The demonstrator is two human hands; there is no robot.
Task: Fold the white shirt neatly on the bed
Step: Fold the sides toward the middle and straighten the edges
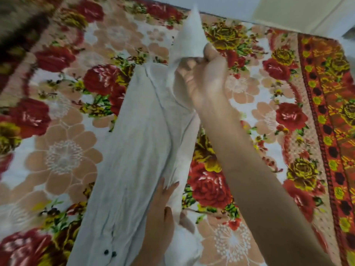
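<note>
The white shirt lies as a long narrow band down the middle of the bed, from the far centre to the near edge. Two small dark buttons show near its lower end. My right hand grips a raised part of the shirt, a sleeve or corner, which stands up in a point above the fingers. My left hand rests flat on the shirt's right edge lower down, fingers straight, pressing the cloth to the bed.
The bed is covered by a floral blanket with red roses and peach flowers, and an orange patterned border runs along the right. Pale floor or wall shows beyond the far edge. A dark blurred shape sits top left.
</note>
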